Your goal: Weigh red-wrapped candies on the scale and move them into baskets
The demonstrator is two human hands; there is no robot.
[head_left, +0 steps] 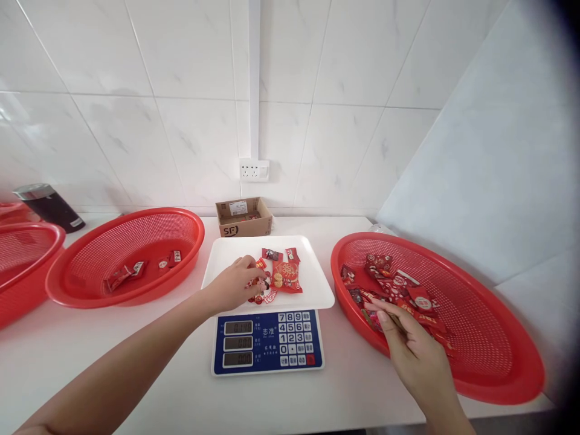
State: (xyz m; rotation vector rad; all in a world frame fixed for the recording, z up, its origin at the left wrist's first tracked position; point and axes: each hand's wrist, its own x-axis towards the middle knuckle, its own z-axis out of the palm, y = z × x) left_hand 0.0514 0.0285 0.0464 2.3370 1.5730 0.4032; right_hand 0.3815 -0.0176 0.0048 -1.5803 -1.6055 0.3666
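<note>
Left hand (pixel 233 285), curled, lies over wrapped red sweets (pixel 286 278) on a white tray (pixel 254 254) atop a digital scale (pixel 267 342). Right hand (pixel 410 356), half closed, is among red packets (pixel 399 290) in a right red basket (pixel 512 356); any grip is unclear. Far: cardboard box (pixel 243 219). Left: second red basket (pixel 124 296).

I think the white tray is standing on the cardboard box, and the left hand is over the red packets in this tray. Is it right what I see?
Not quite. The head view shows the white tray standing on the digital scale, not on the cardboard box, which sits behind it. The left hand is over the red packets in this tray, as you said.
</note>
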